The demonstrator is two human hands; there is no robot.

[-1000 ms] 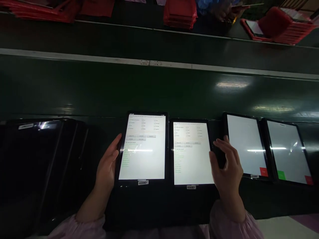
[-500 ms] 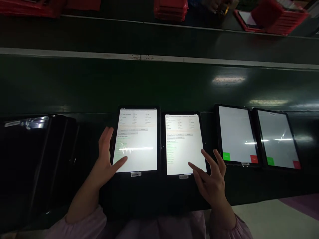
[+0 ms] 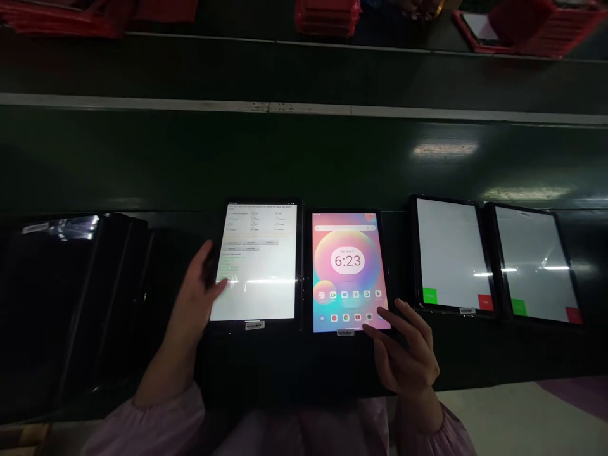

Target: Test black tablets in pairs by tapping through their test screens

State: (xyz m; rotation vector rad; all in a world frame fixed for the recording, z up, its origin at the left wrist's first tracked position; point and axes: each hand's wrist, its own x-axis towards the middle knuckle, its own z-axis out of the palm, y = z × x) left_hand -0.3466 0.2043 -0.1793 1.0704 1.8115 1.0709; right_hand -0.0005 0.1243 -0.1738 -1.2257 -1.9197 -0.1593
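Note:
A tablet (image 3: 266,285) with a white page of tick boxes and green text lies on the dark table. My left hand (image 3: 192,297) is closed around its left edge, thumb over the screen and fingers along the side, partly hidden. Close beside it on the right lies a second tablet (image 3: 348,282), showing a colourful home screen with the time 6:23. Over that screen's lower right corner, my right hand (image 3: 408,351) is open with fingers apart; its index fingertip is at the bottom edge. Whether it touches the glass I cannot tell.
Two more tablets, one (image 3: 451,253) beside the other (image 3: 536,259), show white screens with green and red squares at right. Dark tablets (image 3: 38,304) lie at left. Red packets (image 3: 327,16) are stacked at the back, near another person's hand (image 3: 420,7).
The second tablet's screen went from the white test page to the home screen. My right hand drew slightly down and right; my left hand closed in on the left tablet's edge.

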